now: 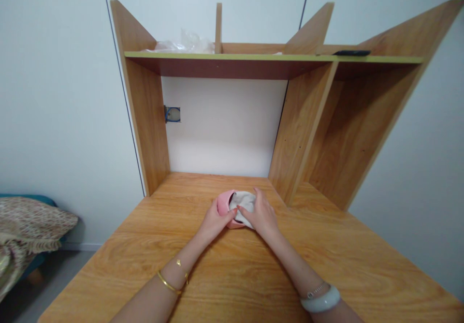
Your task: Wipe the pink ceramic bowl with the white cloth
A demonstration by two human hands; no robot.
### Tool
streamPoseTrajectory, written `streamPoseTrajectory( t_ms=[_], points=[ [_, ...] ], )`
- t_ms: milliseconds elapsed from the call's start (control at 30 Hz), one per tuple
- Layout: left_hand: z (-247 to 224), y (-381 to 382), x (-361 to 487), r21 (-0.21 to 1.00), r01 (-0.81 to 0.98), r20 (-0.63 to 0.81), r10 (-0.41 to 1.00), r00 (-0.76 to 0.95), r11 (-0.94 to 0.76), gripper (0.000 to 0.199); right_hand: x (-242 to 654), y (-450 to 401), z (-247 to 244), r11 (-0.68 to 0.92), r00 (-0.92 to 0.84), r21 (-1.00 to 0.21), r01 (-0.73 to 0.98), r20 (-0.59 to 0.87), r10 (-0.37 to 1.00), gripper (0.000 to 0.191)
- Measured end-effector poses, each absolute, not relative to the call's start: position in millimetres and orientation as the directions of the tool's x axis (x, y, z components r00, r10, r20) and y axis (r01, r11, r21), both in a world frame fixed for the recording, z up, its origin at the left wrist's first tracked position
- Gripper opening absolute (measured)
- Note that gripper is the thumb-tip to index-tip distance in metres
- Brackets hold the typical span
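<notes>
Low over the wooden desk (pixel 232 274), both hands meet on a small two-part item whose exact kind I cannot make out. One part is a pink, rounded, open-mouthed case (pixel 225 202); my left hand (pixel 215 219) is closed around its left side, thumb at the opening. A soft-looking greyish-white piece (pixel 242 200) sits partly in that opening. My right hand (pixel 264 212) grips this piece from the right, its thumb pressed on the front near the left thumb. Fingers behind the item are hidden.
A wooden shelf unit (pixel 304 129) stands at the back of the desk. Clear plastic wrapping (pixel 184 42) and a flat black object (pixel 351 52) lie on its upper shelf. An open wall socket box (pixel 173 114) shows behind. Left, a patterned fringed blanket (pixel 32 224) covers blue furniture.
</notes>
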State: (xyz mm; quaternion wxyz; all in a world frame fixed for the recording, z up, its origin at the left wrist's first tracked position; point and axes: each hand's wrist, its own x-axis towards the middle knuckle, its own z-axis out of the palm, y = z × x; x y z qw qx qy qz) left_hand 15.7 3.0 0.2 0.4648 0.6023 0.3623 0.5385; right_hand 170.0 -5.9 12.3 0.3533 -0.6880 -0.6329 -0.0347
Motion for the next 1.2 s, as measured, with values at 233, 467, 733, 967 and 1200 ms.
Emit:
streamPoseTrajectory(
  t_ms=[233, 467, 733, 967, 1200],
  points=[
    [13.9, -9.6, 18.1, 0.921, 0.013, 0.373, 0.891, 0.260, -0.389, 0.058, 177.8, 1.0, 4.6, -0.020, 0.226, -0.579, 0.815, 0.286, 0.931, 0.066],
    [15.6, -9.5, 15.1, 0.880, 0.197, 0.368, 0.883, 0.291, -0.432, 0.067, 178.7, -1.5, 12.6, 0.046, 0.246, -0.569, 0.821, 0.426, 0.871, 0.067],
    [19.4, -11.4, 11.1, 0.872, 0.268, 0.327, 0.894, 0.305, -0.410, 0.078, 178.8, -3.3, 13.0, 0.049, 0.212, -0.507, 0.860, 0.444, 0.870, 0.070],
    [6.3, -2.6, 9.9, 0.889, 0.145, 0.384, 0.880, 0.278, -0.434, 0.076, 180.4, 1.1, 1.3, 0.186, 0.166, -0.622, 0.761, 0.464, 0.870, 0.062],
    [-3.8, 1.7, 19.6, 0.927, -0.265, 0.343, 0.887, 0.310, -0.265, 0.095, 176.4, 10.8, -7.9, 0.232, 0.347, -0.796, 0.560, 0.479, 0.806, 0.056]
  ],
)
